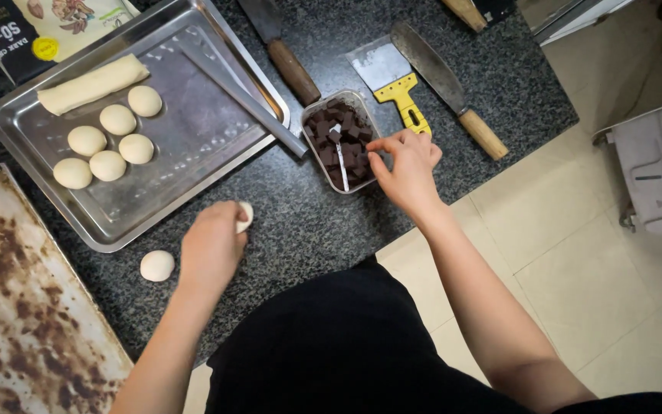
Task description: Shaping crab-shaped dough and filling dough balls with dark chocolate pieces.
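My left hand (212, 247) is cupped over a small dough piece (245, 217) on the dark speckled counter. My right hand (406, 165) reaches over a clear tub of dark chocolate chunks (339, 130), fingers pinched at its right rim beside a small spoon (339, 157) standing in the tub. Whether the fingers hold a chunk is hidden. One dough ball (157, 265) lies loose on the counter left of my left hand.
A steel tray (193, 134) holds several dough balls (107, 146), a dough log (93, 84) and a long metal blade (247, 96). A stained baking sheet (17, 307) lies at left. Two wooden-handled knives (289, 65) (453, 84) and a yellow-handled scraper (396, 84) lie behind the tub.
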